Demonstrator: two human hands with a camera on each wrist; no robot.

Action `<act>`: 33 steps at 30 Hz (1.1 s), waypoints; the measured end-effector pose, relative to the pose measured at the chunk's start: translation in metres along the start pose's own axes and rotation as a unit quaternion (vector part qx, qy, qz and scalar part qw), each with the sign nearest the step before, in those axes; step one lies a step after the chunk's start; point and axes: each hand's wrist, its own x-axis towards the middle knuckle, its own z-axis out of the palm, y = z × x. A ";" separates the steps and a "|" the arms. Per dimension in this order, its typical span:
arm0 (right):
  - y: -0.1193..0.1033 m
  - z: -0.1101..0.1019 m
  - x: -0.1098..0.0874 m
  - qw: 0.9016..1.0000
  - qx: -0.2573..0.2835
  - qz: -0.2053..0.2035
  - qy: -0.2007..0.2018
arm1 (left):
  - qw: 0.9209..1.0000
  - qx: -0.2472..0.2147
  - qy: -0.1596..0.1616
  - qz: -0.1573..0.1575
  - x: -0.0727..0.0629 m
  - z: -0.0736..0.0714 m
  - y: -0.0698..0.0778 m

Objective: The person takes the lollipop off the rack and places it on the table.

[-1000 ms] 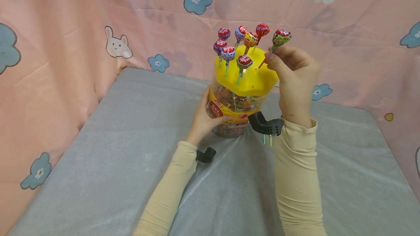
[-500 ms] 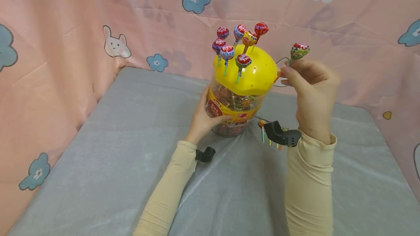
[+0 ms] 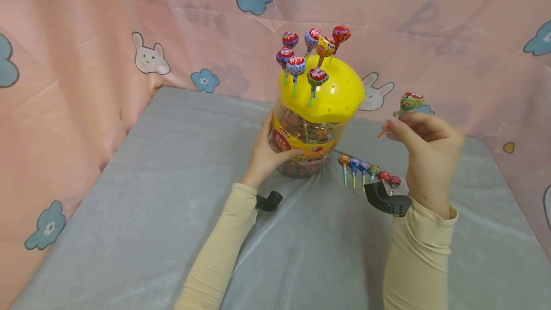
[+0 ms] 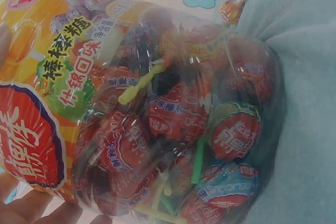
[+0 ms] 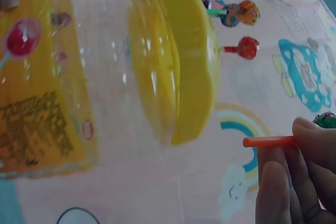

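A clear plastic candy jar (image 3: pixel 310 133) with a yellow label stands on the table, full of wrapped lollipops in its lower part in the left wrist view. My left hand (image 3: pixel 264 157) grips its side, thumb across the front. Several lollipops (image 3: pixel 317 75) stand upright in the left and back part of the domed yellow lid (image 3: pixel 344 90), where small holes also show. To the right of the jar, my right hand (image 3: pixel 435 152) pinches a green-and-red wrapped lollipop (image 3: pixel 411 101) in the air. Its orange stick (image 5: pixel 268 141) pokes out past the fingertips, apart from the lid.
A row of several lollipops (image 3: pixel 354 164) lies on the grey cloth-covered table (image 3: pixel 172 166), right of the jar's base and partly behind the black right wrist mount (image 3: pixel 387 200). Behind the table hangs a pink patterned curtain (image 3: pixel 206 27).
My right hand has moved from over the lid to the right and down, still holding the lollipop. The row on the table has come into view. My left hand keeps its grip.
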 end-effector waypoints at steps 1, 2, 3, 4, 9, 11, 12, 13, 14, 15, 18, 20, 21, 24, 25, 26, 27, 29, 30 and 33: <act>0.000 -0.003 -0.002 1.000 0.001 0.002 0.001 | 1.000 -0.001 0.000 -0.001 0.000 0.000 0.000; 0.001 -0.007 -0.003 1.000 -0.004 0.000 0.002 | 1.000 -0.002 -0.001 0.000 0.000 0.000 0.000; 0.001 -0.010 -0.005 1.000 -0.009 0.000 0.005 | 1.000 -0.003 -0.001 0.001 0.000 0.000 0.000; 0.001 -0.014 -0.006 1.000 -0.014 0.000 0.007 | 1.000 -0.003 0.000 0.002 0.000 0.000 0.000; 0.004 -0.032 -0.014 0.999 -0.032 0.013 0.023 | 1.000 -0.004 0.002 0.010 0.000 0.000 -0.001; 0.006 -0.040 -0.017 0.998 -0.040 0.023 0.030 | 1.000 -0.004 0.003 0.010 0.000 0.000 -0.001; 0.007 -0.044 -0.018 0.998 -0.048 0.027 0.034 | 1.000 -0.003 0.003 0.010 0.000 0.000 -0.001; 0.009 -0.049 -0.020 0.997 -0.054 0.032 0.040 | 1.000 -0.001 0.004 0.009 0.000 0.000 0.000; 0.010 -0.053 -0.021 0.996 -0.060 0.038 0.045 | 1.000 0.000 0.004 0.009 0.001 0.000 0.000; 0.012 -0.058 -0.022 0.995 -0.067 0.045 0.051 | 1.000 0.002 0.004 0.008 0.001 0.000 0.000; 0.017 -0.073 -0.026 0.991 -0.089 0.071 0.070 | 1.000 0.002 0.004 0.010 0.001 0.001 0.000; 0.020 -0.083 -0.028 0.987 -0.100 0.095 0.083 | 1.000 0.000 0.002 0.010 0.002 0.001 0.000; 0.022 -0.088 -0.029 0.984 -0.108 0.107 0.089 | 1.000 -0.001 0.001 0.011 0.002 0.001 0.000; 0.026 -0.102 -0.031 0.978 -0.123 0.139 0.098 | 1.000 -0.009 -0.002 0.010 0.002 0.001 0.000; 0.027 -0.107 -0.031 0.976 -0.124 0.148 0.097 | 1.000 -0.011 -0.002 0.010 0.002 0.001 0.000; 0.028 -0.112 -0.032 0.976 -0.123 0.155 0.095 | 1.000 -0.013 -0.003 0.011 0.002 0.001 0.000; 0.029 -0.116 -0.031 0.975 -0.120 0.162 0.090 | 1.000 -0.014 -0.003 0.011 0.002 0.001 0.000; 0.031 -0.125 -0.031 0.975 -0.105 0.176 0.081 | 1.000 -0.016 -0.002 0.013 0.001 0.001 0.000; 0.032 -0.128 -0.031 0.975 -0.100 0.182 0.076 | 1.000 -0.015 -0.002 0.013 0.001 0.000 -0.001; 0.036 -0.137 -0.032 0.973 -0.089 0.200 0.068 | 1.000 -0.012 -0.004 0.011 0.001 0.000 -0.001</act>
